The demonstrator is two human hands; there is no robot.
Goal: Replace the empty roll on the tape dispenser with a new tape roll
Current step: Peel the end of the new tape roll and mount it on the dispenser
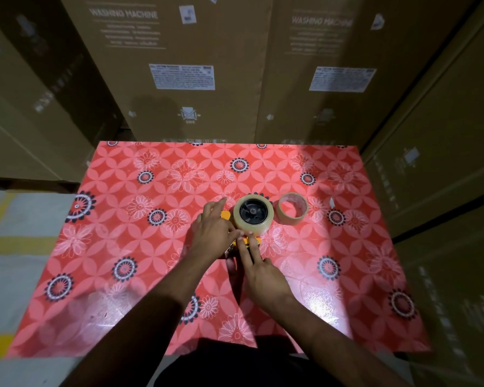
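The new tape roll, thick and pale, sits on the black hub of the orange tape dispenser, which lies flat in the middle of the table. My left hand rests over the dispenser's left side, its fingertips touching the roll's near-left edge. My right hand lies below the roll with two straight fingers pressing on the orange body at the roll's near edge. The empty cardboard core lies flat just right of the roll. Most of the dispenser is hidden under my hands.
The table wears a red floral cloth. A small white scrap lies to the right of the core. Tall cardboard boxes marked washing machine stand close behind and to both sides. Grey floor with yellow lines shows at left.
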